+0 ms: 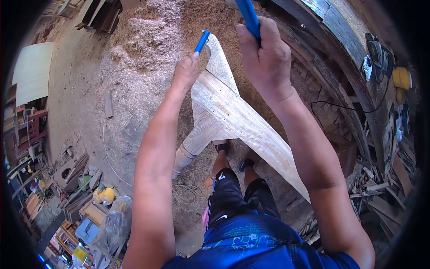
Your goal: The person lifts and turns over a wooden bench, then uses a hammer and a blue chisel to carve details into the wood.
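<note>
My left hand (186,71) is closed round a short blue rod (203,41), beside the curved top of a pale wooden piece (246,120). The wooden piece runs diagonally below my arms, with small dark holes along it and a turned leg at its lower left. Higher up on the right, my right hand (267,56) grips a thicker blue handle (249,17), whose upper end leaves the view. My right forearm covers part of the wood's right edge.
Wood shavings (156,36) cover the ground at the top. Weathered boards (336,49) with a power tool (380,56) stand at the upper right. Wood scraps, a plastic bag (111,231) and a yellow object (104,196) lie lower left. A loose cable (186,193) lies near my feet.
</note>
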Demonstrator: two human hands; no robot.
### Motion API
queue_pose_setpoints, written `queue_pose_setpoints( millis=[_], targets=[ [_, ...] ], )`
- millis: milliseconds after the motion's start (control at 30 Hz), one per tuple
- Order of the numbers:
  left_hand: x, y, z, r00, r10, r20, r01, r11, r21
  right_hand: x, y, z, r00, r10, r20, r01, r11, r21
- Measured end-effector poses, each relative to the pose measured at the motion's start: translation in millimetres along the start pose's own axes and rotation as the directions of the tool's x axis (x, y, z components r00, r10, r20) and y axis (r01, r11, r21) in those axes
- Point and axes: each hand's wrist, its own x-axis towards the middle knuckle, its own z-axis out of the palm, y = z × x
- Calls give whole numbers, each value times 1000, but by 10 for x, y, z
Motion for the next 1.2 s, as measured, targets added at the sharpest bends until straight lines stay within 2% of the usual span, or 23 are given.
queue_pose_setpoints(
  millis=[100, 433, 500, 600, 833, 1000, 1200],
  targets=[
    [0, -56, 63, 999, -16, -40, 12, 996, -93, 0, -18, -21, 1000, 9, 3, -9, 1000, -8],
    [6, -58, 82, 998, -47, -33, 45, 996, -79, -8, -37, -50, 999, 27, 34, -27, 1000, -1],
    [-13, -37, 87, 996, -82, -31, 75, 981, -181, -7, -46, -54, 999, 13, 33, -13, 1000, 5],
    [-52, -13, 85, 996, -84, -39, 75, 977, -199, -9, -48, -59, 999, 12, 42, -12, 1000, -5],
    [-65, 2, 63, 996, -85, -24, 79, 978, -194, -30, -33, -71, 996, 51, 79, -50, 999, -15],
    [-23, -54, 87, 998, -50, -48, 45, 993, -108, -25, -36, -61, 995, 62, 81, -62, 998, -7],
    [-42, -33, 90, 998, -59, -34, 55, 993, -104, 14, -56, -65, 997, 32, 68, -29, 999, -39]
  ],
)
